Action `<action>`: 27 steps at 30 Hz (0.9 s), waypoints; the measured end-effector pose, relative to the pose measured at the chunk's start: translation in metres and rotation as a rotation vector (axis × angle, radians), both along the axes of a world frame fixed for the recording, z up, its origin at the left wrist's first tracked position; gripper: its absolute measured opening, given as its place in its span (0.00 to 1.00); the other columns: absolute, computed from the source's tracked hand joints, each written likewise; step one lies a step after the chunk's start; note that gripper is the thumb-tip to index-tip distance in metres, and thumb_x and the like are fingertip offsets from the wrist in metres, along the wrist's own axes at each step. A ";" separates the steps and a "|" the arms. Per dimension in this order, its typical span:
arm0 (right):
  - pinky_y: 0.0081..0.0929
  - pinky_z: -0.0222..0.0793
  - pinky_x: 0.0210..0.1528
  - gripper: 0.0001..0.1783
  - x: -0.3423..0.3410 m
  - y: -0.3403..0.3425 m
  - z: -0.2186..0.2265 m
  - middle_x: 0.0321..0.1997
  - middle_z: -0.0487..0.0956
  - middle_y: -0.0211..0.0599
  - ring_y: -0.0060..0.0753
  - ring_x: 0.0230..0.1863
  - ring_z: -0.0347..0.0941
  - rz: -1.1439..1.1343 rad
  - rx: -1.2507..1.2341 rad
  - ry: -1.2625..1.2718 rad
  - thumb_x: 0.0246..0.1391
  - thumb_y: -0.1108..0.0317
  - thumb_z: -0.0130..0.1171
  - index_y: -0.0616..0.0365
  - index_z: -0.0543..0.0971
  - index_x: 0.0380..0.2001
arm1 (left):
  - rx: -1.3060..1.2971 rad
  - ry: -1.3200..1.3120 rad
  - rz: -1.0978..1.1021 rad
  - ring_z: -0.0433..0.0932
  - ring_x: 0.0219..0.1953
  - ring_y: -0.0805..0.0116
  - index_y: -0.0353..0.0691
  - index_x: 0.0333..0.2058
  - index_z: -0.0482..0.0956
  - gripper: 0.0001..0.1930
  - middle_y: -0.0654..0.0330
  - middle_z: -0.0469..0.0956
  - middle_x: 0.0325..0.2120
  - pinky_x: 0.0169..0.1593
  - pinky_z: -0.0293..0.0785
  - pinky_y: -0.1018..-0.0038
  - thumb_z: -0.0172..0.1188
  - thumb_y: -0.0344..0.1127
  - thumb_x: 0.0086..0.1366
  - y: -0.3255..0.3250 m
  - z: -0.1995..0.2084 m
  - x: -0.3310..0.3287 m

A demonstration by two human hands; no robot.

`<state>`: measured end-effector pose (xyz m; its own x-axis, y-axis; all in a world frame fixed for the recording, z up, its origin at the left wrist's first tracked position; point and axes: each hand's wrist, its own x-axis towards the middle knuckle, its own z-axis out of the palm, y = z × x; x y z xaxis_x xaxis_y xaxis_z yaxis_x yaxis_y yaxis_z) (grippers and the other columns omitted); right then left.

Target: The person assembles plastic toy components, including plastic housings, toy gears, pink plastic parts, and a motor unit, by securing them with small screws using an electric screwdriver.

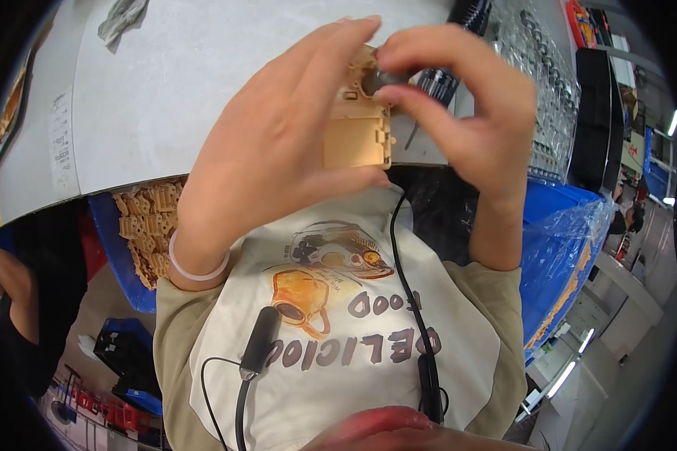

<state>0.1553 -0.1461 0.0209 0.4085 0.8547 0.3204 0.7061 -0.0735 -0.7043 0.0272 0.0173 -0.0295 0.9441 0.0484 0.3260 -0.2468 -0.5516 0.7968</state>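
A tan plastic housing (357,139) with a flat rectangular recess is held above the near edge of the table by my left hand (271,131). The fingers lie along its far left side and the thumb passes under its near end. At the far end of the housing, my right hand (485,105) pinches a small dark grey part (384,80) between thumb and forefinger, against a round opening. The exact kind of this part is hard to make out. Just behind the right fingers is a black electric screwdriver (438,86), its thin bit pointing toward me.
A crumpled grey cloth (120,21) lies on the white table (150,98). Clear trays (541,105) with metal parts stand at the right. Tan parts (147,218) fill a blue bin (107,225) below left; another blue bin (553,207) is lower right. A person's arm (15,289) shows far left.
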 end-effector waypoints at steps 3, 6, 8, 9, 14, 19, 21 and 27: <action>0.25 0.76 0.44 0.15 -0.007 0.003 0.001 0.39 0.83 0.41 0.37 0.41 0.80 0.027 -0.070 -0.208 0.40 0.87 0.68 0.66 0.81 0.34 | -0.005 -0.001 0.014 0.71 0.61 0.47 0.36 0.66 0.62 0.52 0.47 0.69 0.61 0.62 0.69 0.62 0.79 0.41 0.42 -0.001 0.000 0.001; 0.33 0.75 0.40 0.11 -0.011 0.006 -0.009 0.40 0.80 0.41 0.45 0.39 0.77 0.032 -0.026 -0.325 0.38 0.81 0.66 0.63 0.79 0.29 | -0.032 0.028 0.014 0.70 0.61 0.45 0.37 0.66 0.61 0.52 0.47 0.68 0.61 0.62 0.69 0.60 0.77 0.39 0.41 -0.001 0.002 0.000; 0.34 0.74 0.42 0.12 -0.015 0.008 -0.001 0.43 0.80 0.43 0.46 0.41 0.77 0.002 -0.091 -0.376 0.37 0.81 0.67 0.63 0.80 0.29 | -0.048 0.035 0.020 0.70 0.61 0.45 0.37 0.66 0.61 0.52 0.46 0.68 0.62 0.62 0.69 0.60 0.77 0.38 0.42 0.000 0.004 -0.002; 0.33 0.74 0.43 0.14 -0.017 0.009 0.008 0.46 0.79 0.45 0.44 0.44 0.77 -0.013 -0.164 -0.386 0.37 0.81 0.67 0.62 0.82 0.32 | -0.058 0.047 0.020 0.69 0.62 0.45 0.37 0.67 0.60 0.52 0.46 0.67 0.62 0.62 0.69 0.59 0.76 0.38 0.42 0.001 0.004 -0.003; 0.27 0.72 0.47 0.14 0.010 0.027 0.053 0.45 0.81 0.44 0.36 0.45 0.77 -0.120 -0.229 -0.298 0.44 0.80 0.66 0.62 0.85 0.37 | -0.008 0.022 -0.011 0.69 0.62 0.46 0.37 0.66 0.61 0.49 0.45 0.66 0.62 0.63 0.68 0.59 0.74 0.38 0.44 0.005 0.009 -0.001; 0.22 0.72 0.39 0.11 0.077 0.109 0.015 0.41 0.80 0.40 0.32 0.36 0.76 0.171 -0.360 -0.283 0.52 0.79 0.63 0.60 0.83 0.41 | 0.002 -0.012 -0.024 0.69 0.62 0.47 0.36 0.63 0.63 0.46 0.46 0.66 0.61 0.63 0.68 0.60 0.73 0.38 0.45 0.006 0.007 0.000; 0.29 0.72 0.47 0.12 0.062 0.149 0.031 0.45 0.80 0.43 0.38 0.42 0.77 0.161 -0.578 -0.461 0.55 0.76 0.61 0.62 0.81 0.44 | -0.006 -0.033 -0.024 0.68 0.62 0.49 0.35 0.61 0.65 0.43 0.47 0.66 0.60 0.64 0.68 0.60 0.73 0.37 0.45 0.007 0.004 0.001; 0.35 0.71 0.55 0.15 0.059 0.170 0.025 0.48 0.79 0.45 0.44 0.49 0.77 0.195 -0.542 -0.544 0.60 0.73 0.56 0.62 0.78 0.50 | -0.079 -0.078 -0.017 0.67 0.64 0.50 0.34 0.59 0.66 0.40 0.48 0.66 0.59 0.64 0.67 0.61 0.71 0.36 0.46 0.004 -0.001 -0.001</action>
